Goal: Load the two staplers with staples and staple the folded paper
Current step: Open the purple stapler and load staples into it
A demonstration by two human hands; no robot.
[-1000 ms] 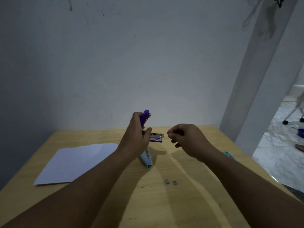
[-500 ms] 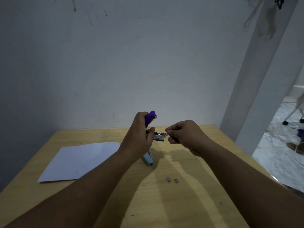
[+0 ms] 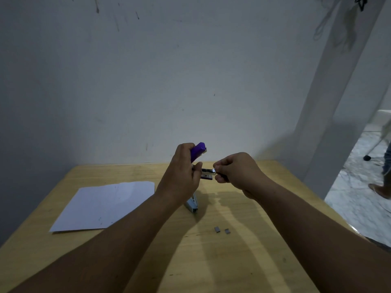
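My left hand [image 3: 182, 176] grips a purple stapler [image 3: 198, 151] held above the table, its lid swung up and its metal staple channel [image 3: 207, 171] pointing right. My right hand [image 3: 234, 171] has its fingertips pinched together at the open end of that channel; what they pinch is too small to make out. A light blue stapler [image 3: 193, 204] lies on the wooden table [image 3: 211, 261] just below my left hand. Two small strips of staples [image 3: 221, 230] lie nearer me on the table. The white paper [image 3: 105, 205] lies flat to the left.
A grey wall stands right behind the table's far edge. To the right, a white pillar [image 3: 330, 115] borders a doorway with a tiled floor, where a person's foot [image 3: 379, 190] and a wheeled leg of furniture show.
My right hand has moved left from open air to the tip of the stapler's metal channel. My left hand has lifted the purple stapler slightly up and to the right.
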